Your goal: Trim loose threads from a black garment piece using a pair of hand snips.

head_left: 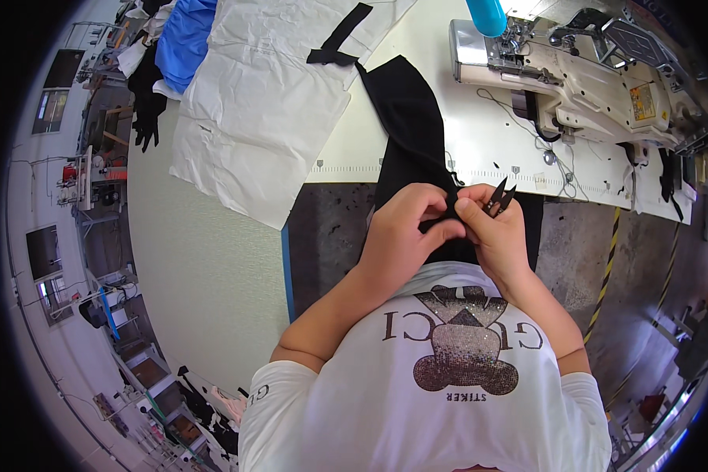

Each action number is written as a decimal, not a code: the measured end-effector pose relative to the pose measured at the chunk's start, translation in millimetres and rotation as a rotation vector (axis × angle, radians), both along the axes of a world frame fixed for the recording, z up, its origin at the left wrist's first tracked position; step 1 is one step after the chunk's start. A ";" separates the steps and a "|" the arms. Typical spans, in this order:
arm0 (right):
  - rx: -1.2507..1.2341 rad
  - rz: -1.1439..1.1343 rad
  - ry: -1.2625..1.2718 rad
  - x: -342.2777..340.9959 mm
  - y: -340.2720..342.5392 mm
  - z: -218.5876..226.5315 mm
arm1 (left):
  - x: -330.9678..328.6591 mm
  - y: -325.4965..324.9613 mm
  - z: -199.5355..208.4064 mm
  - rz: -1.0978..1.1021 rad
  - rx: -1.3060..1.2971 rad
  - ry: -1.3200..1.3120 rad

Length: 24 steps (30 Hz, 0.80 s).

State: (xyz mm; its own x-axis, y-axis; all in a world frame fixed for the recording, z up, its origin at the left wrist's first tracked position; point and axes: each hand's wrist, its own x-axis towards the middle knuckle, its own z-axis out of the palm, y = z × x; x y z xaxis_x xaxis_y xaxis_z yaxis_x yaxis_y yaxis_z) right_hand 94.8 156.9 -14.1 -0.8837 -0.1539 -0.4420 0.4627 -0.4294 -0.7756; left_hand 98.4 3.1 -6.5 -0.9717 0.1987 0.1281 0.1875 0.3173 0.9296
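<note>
A long piece of black fabric (413, 110) runs from the table down over its near edge to my lap. My left hand (405, 228) pinches its edge, with thumb and fingers curled in. Close beside it, my right hand (492, 232) grips the same edge between thumb and fingertips. Small black thread snips (501, 197) are tucked in my right hand, their two pointed blades sticking up past the fingers. The exact spot between my fingertips is partly hidden.
An off-white sewing machine (582, 86) stands at the back right of the white table (401, 39), with loose thread near it. Crumpled white paper (252, 102) and black strips (346, 35) lie at the back left. Blue cloth (183, 47) is beyond a pale green surface (204, 259).
</note>
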 end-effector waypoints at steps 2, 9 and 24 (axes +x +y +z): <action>0.202 0.005 0.075 1.0 -2.8 4.6 | 0.1 0.8 0.5 0.019 -0.075 0.047; 0.382 -0.014 0.228 2.8 -4.2 -3.0 | -1.0 2.9 6.2 0.077 -0.258 0.240; 0.179 -0.009 -0.010 -1.3 8.0 -8.3 | -52.1 -129.6 31.0 0.241 1.337 -0.107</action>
State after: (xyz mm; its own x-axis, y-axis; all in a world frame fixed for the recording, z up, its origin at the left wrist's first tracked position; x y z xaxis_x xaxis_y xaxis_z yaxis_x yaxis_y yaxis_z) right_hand 93.5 164.9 -22.4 -0.8799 -0.0638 -0.4708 0.4679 -0.2888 -0.8353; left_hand 46.3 -126.5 24.4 -0.9816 -0.1909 0.0100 0.1641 -0.8145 0.5564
